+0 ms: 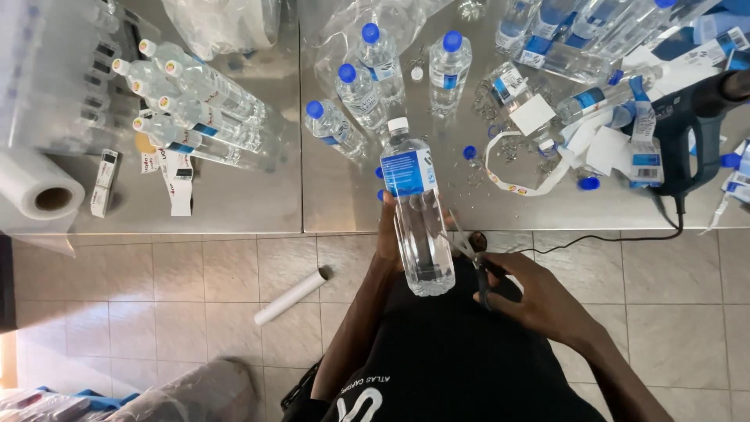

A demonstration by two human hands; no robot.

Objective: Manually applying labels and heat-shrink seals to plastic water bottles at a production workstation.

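My left hand (388, 234) grips a clear plastic water bottle (418, 211) with a white cap and a blue label, held upright-tilted over the edge of the steel table (234, 203). My right hand (531, 293) holds a pair of scissors (473, 262) by the handles, blades pointing toward the bottle's lower body, close beside it. Both hands are in front of my dark shirt, just off the table's front edge.
Blue-capped bottles (367, 86) stand and lie mid-table; white-capped bottles (187, 101) are piled at left. Cut labels and loose caps (547, 148) litter the right, beside a dark heat gun (687, 125) with a cord. A film roll (39, 191) sits far left; a cardboard tube (291, 297) lies on the tiled floor.
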